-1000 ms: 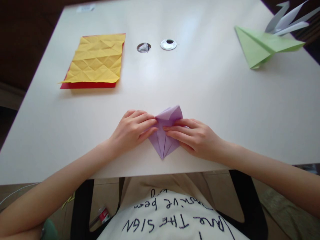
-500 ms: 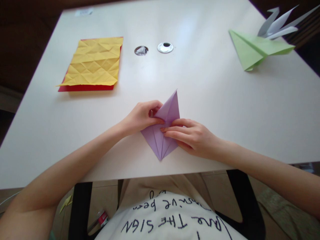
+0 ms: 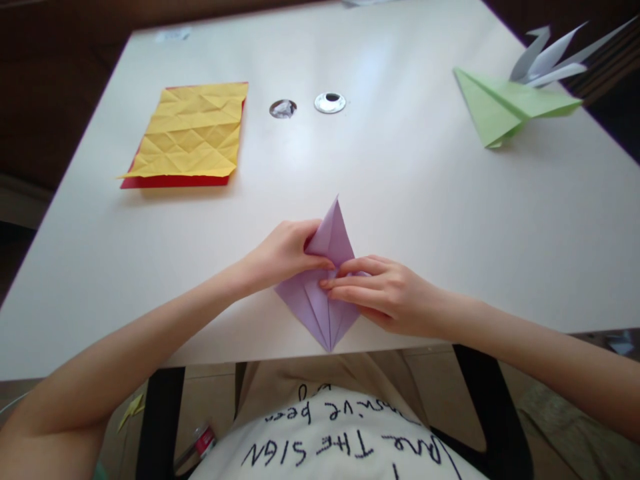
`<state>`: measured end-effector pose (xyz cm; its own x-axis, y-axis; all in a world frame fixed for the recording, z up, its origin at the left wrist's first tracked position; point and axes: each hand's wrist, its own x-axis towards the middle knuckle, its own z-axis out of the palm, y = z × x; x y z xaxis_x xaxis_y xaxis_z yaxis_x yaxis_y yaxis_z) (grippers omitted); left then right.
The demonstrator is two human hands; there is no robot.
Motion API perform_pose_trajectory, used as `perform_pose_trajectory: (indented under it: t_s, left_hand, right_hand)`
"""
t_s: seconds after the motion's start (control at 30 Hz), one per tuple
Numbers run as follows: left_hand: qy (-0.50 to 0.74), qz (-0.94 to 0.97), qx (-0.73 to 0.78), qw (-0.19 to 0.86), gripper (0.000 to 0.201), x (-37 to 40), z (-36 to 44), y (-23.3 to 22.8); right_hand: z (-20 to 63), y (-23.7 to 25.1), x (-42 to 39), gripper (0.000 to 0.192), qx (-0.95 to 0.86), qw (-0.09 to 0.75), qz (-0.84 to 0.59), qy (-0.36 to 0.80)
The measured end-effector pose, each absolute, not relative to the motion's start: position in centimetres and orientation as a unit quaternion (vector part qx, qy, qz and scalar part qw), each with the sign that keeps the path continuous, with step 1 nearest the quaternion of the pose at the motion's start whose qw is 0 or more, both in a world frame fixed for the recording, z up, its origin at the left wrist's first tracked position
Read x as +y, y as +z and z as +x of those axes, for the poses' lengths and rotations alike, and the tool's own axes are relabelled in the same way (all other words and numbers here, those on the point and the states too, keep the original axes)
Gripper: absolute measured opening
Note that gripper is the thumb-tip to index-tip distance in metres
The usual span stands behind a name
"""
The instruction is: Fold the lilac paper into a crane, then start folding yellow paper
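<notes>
A folded sheet of purple origami paper (image 3: 310, 303) lies at the front edge of the white table, one point toward me and a raised flap pointing away. My left hand (image 3: 293, 250) pinches the upper flap at its left side, thumb across the front and fingers behind the paper. From the right, my right hand (image 3: 387, 293) presses its fingers on the middle of the paper, near the crease below the flap; its thumb is partly hidden at the paper's right edge. Creases run down to the near tip.
Creased yellow paper (image 3: 193, 133) rests on a red sheet (image 3: 175, 181) at the left. Two round cable holes (image 3: 330, 102) sit farther back. A green paper plane (image 3: 500, 107) and a white paper crane (image 3: 543, 63) stand at the right rear. The table's edge (image 3: 240, 360) is close to me.
The purple paper and both my hands have come slightly nearer to me. The upper flap points more straight away, and its near tip sits closer to the table edge.
</notes>
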<state>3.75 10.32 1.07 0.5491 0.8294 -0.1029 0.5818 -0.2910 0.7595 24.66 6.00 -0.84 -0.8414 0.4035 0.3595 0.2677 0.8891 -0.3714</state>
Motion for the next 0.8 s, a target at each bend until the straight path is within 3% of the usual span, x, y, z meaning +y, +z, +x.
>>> perform_pose_trajectory:
  t_s: [0.17, 0.23, 0.27, 0.33, 0.43, 0.8]
  left_hand:
    - [0.202, 0.815, 0.464, 0.281, 0.061, 9.0, 3.5, -0.3]
    - [0.263, 0.840, 0.441, 0.176, 0.077, 8.4, 3.2, -0.9]
    - [0.279, 0.849, 0.434, 0.115, 0.077, 8.0, 3.0, -1.1]
    - [0.286, 0.868, 0.406, 0.015, 0.057, 6.8, 2.5, -1.1]
    - [0.228, 0.906, 0.356, 0.017, 0.022, 4.6, 1.4, -0.6]
    - [0.167, 0.928, 0.323, 0.076, 0.036, 2.1, 0.1, -0.7]
  right_hand:
    - [24.8, -0.8, 4.8, 0.024, -0.949, 0.209, -0.159, 0.172]
    - [24.9, -0.9, 4.6, 0.025, -0.949, 0.206, -0.160, 0.177]
    - [24.9, -0.9, 4.6, 0.026, -0.949, 0.205, -0.161, 0.178]
    - [25.0, -0.9, 4.5, 0.027, -0.948, 0.204, -0.163, 0.180]
    - [25.0, -0.9, 4.4, 0.026, -0.947, 0.209, -0.166, 0.177]
    - [25.0, -0.8, 4.6, 0.024, -0.943, 0.229, -0.158, 0.184]
